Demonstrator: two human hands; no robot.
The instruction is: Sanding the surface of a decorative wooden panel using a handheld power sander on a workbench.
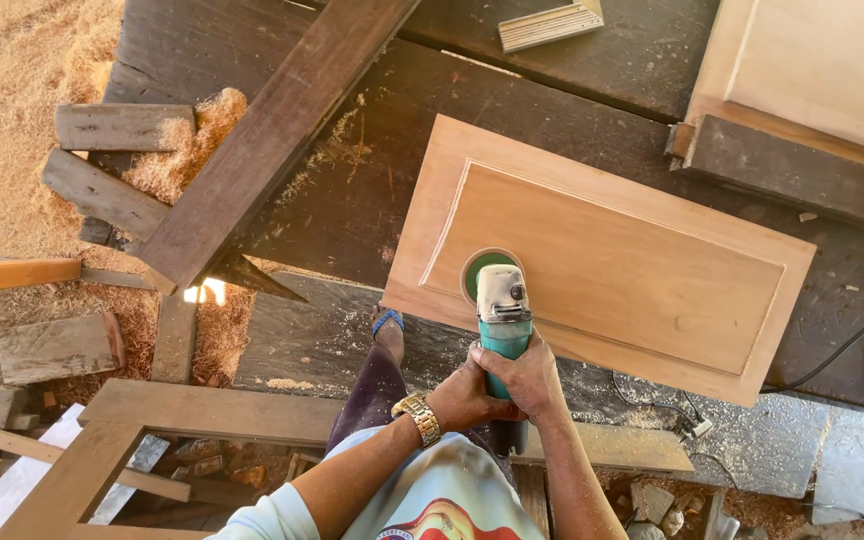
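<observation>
While the head camera looks straight down, this one view holds the following:

Sander: a teal and grey power tool (503, 318) stands with its round green pad flat on the lower left part of a wooden door panel, its body pointing back toward the person.

Left hand: the left hand (464, 396), a metal watch (418, 418) at the wrist, has its fingers curled shut around the tool's handle from the left side, likely to steady it.

Right hand: the right hand (530, 378) has its fingers closed around the same handle from the right and from above; the two-handed hold looks meant to keep the pad level and pressed down.

Door panel: the pale wooden panel (612, 255), with a raised middle field, lies flat and slantwise on a dark workbench (372, 190), its near edge close to the person so the tool reaches it.

Cord: a black cable (832, 355) trails over the bench to the right of the panel.

Plank: a long dark plank (267, 140) lies slanted across the bench's left side, well apart from the panel.

Ground: sawdust (12, 110) and wood offcuts (102, 190) cover the floor at the left.

Frame: an open wooden frame (192, 415) lies low on the left beside the person's knee.

Foot: a sandalled foot (388, 325) rests near the panel's lower left corner.
</observation>
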